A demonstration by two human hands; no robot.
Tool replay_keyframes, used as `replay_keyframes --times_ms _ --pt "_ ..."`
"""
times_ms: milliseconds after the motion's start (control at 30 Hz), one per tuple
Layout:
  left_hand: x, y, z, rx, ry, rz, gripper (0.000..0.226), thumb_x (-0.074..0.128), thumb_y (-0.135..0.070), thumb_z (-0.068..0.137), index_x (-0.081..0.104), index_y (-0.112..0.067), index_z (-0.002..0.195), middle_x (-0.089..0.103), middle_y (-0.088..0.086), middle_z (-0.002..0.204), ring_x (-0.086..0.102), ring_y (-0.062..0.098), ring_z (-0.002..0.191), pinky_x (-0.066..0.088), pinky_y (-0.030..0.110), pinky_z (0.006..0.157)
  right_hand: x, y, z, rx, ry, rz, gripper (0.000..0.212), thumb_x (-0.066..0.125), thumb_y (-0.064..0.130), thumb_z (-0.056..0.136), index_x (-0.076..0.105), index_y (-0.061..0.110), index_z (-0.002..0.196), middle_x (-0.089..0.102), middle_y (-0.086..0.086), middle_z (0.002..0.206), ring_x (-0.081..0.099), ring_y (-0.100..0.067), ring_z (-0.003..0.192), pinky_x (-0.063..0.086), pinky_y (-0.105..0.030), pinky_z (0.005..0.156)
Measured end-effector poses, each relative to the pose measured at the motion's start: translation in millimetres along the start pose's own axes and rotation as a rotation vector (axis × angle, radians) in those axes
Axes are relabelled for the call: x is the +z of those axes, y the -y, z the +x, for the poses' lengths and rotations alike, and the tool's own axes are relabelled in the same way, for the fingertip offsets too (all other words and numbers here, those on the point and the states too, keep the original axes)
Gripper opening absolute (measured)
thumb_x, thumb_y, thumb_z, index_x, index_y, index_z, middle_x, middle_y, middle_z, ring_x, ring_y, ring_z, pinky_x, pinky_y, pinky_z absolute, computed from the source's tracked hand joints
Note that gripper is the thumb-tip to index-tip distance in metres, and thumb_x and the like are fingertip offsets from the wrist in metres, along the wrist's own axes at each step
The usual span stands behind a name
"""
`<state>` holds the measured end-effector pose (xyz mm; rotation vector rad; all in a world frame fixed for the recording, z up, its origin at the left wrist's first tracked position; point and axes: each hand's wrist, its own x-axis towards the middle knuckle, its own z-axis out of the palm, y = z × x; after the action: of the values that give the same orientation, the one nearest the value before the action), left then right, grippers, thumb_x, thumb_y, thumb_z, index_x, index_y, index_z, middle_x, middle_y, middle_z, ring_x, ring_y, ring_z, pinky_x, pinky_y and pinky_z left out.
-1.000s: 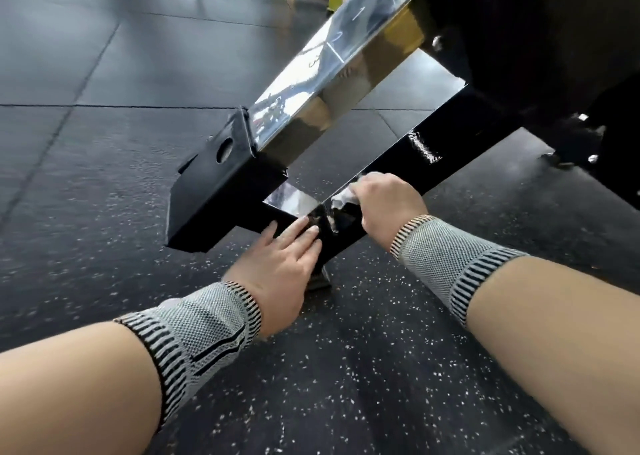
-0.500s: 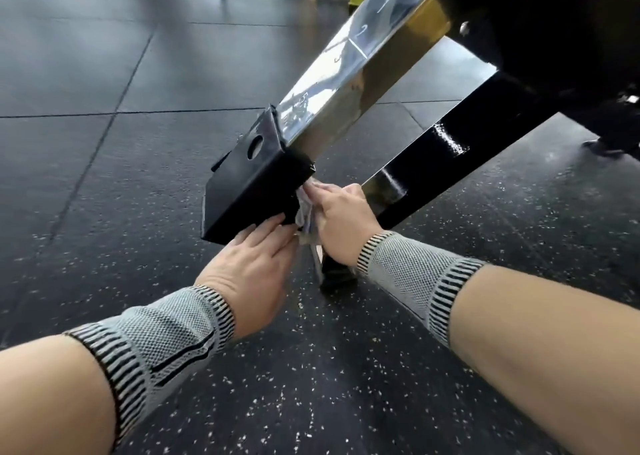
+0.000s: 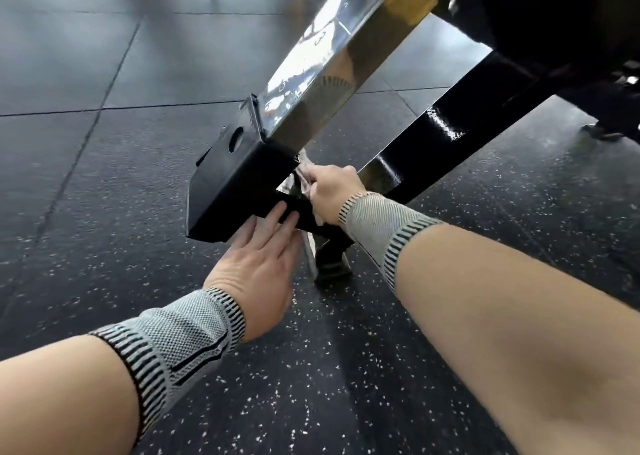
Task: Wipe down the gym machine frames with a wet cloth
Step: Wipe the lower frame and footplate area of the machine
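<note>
A head-worn camera looks down at two bare forearms reaching toward the low end of a gym machine. The right hand (image 3: 330,191) is curled around a pale cloth (image 3: 304,172), grasping it and holding it against the frame just below where a chrome bar (image 3: 332,74) enters a black bracket (image 3: 235,184). Only a small crumpled part of the cloth shows above the knuckles; the rest is hidden by the hand. The left hand (image 3: 259,264) is released, its fingers straight and close together, their tips resting on a black crossbar (image 3: 294,212) at the lower edge of the bracket, just beside the right hand. The bracket is a boxy sleeve with a round hole in its top face. The chrome bar slopes up and away to the upper right, reflecting light. A glossy black beam (image 3: 443,139) runs roughly parallel to it on the right, rising toward a dark mass of the machine. Under the hands a small foot (image 3: 330,260) of the frame meets the floor (image 3: 104,212), which is dark rubber tile speckled with white. Each wrist wears a grey knitted band (image 3: 180,333) with black stripes.
</note>
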<state>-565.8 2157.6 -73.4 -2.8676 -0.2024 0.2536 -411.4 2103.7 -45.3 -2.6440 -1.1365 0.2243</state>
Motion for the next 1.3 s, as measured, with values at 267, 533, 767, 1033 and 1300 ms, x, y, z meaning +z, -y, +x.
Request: replay_keyframes --times_ms 267,533,767,1033,1300 --pt "3.5 8.2 0.7 0.024 -0.027 -0.112 0.078 0.038 -0.035 0.095 -0.008 -0.008 0.152 -0.026 0.007 0.157 -0.032 0.023 0.141 -0.016 0.039 0.114 10.1 -2.5 -43.7 0.039 0.062 -0.161 0.035 0.049 0.02 0.092 0.046 0.007 0.124 0.057 -0.009 0.123 0.053 -0.027 0.114 0.036 -0.033 0.097" --pt "1.7 6.1 -3.0 0.059 -0.036 -0.157 0.075 0.041 -0.032 0.094 -0.001 -0.01 0.153 -0.021 0.003 0.159 -0.028 0.021 0.143 -0.012 0.041 0.116 22.6 -11.9 -24.1 0.046 -0.089 -0.039 0.042 0.056 0.015 0.088 0.048 0.013 0.129 0.048 -0.006 0.121 0.05 -0.024 0.11 0.039 -0.03 0.099" --pt "16.5 18.1 -4.6 0.062 -0.087 -0.283 0.07 0.052 -0.027 0.09 0.018 -0.016 0.151 -0.003 -0.001 0.161 -0.013 0.017 0.147 -0.006 0.033 0.115 41.2 -5.9 -47.1 0.423 -0.33 0.44 0.019 0.06 0.025 0.088 0.045 0.017 0.095 0.06 -0.002 0.092 0.058 -0.024 0.083 0.037 -0.024 0.068" --pt "15.3 41.6 -14.7 -0.013 -0.459 -0.402 0.033 0.075 -0.009 0.053 0.055 -0.015 0.079 0.057 0.009 0.093 0.057 0.033 0.084 0.05 0.04 0.072 45.0 12.1 -44.8 0.469 -0.344 0.573 0.022 0.07 0.03 0.08 0.052 0.018 0.073 0.058 0.004 0.073 0.057 -0.018 0.074 0.042 -0.023 0.068" --pt "-10.6 52.5 -13.1 -0.216 -0.72 -0.655 0.023 0.043 -0.02 0.074 0.051 -0.016 0.095 0.048 0.006 0.108 0.044 0.024 0.1 0.039 0.04 0.091 29.7 55.9 -49.1 0.348 -0.354 0.803 0.019 0.075 0.029 0.074 0.059 0.019 0.075 0.065 0.006 0.072 0.062 -0.014 0.07 0.052 -0.029 0.068"
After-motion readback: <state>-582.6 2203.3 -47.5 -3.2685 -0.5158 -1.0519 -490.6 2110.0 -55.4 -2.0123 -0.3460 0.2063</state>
